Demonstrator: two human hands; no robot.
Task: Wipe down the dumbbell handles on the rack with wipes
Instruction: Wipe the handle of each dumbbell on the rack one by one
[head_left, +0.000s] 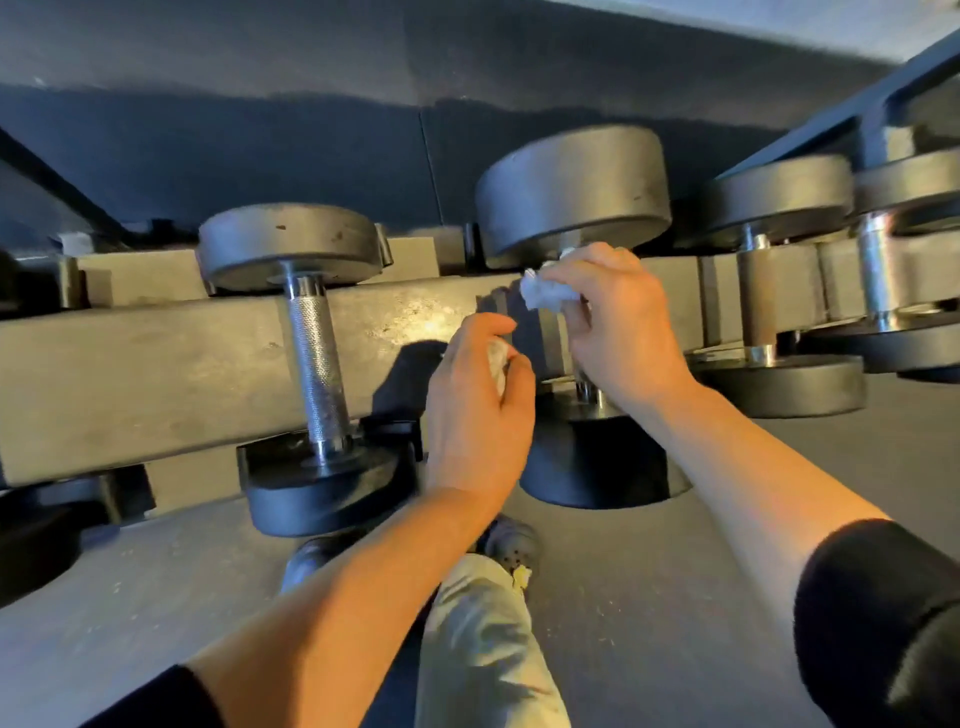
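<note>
While our right hand pinches a wipe at the middle dumbbell on the rack, left hand curls round another wad; remaining handles likely pending.

Dumbbells side by side across rack

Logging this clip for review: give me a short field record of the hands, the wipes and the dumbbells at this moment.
setting: dumbbell rack with dumbbells laid across it
right hand: pinches a crumpled white wipe at the handle of the middle dumbbell
left hand: holds a second wipe, off the rack
left dumbbell: knurled handle bare, untouched
handle under right hand: mostly hidden
</note>
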